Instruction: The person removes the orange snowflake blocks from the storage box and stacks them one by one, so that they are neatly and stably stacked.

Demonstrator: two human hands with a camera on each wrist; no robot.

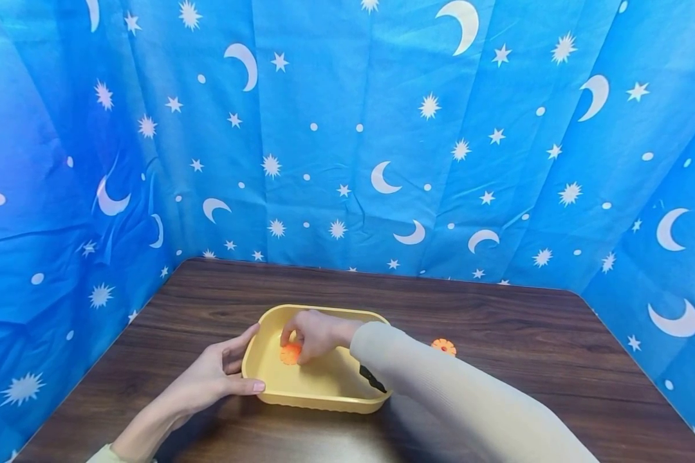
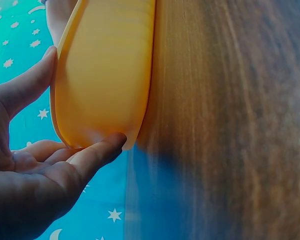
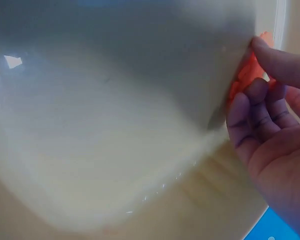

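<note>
A yellow plastic tub (image 1: 324,403) with rounded corners sits on the table. My left hand (image 1: 208,376) holds its left end, thumb at the near corner and fingers at the far side; the left wrist view shows them against the tub's outer wall (image 2: 107,65). Inside the tub, my right hand (image 1: 318,333) pinches an orange flower-shaped piece (image 1: 290,354) between thumb and fingers, low over the tub's floor. In the right wrist view the orange piece (image 3: 247,72) is partly hidden by the fingers. The right sleeve crosses over the tub's right end.
A second orange flower-shaped piece (image 1: 443,347) with a darker centre lies on the dark wood table (image 1: 527,334), right of the tub, just beyond the right forearm. A blue curtain (image 1: 347,148) with moons and stars surrounds the table's back and sides.
</note>
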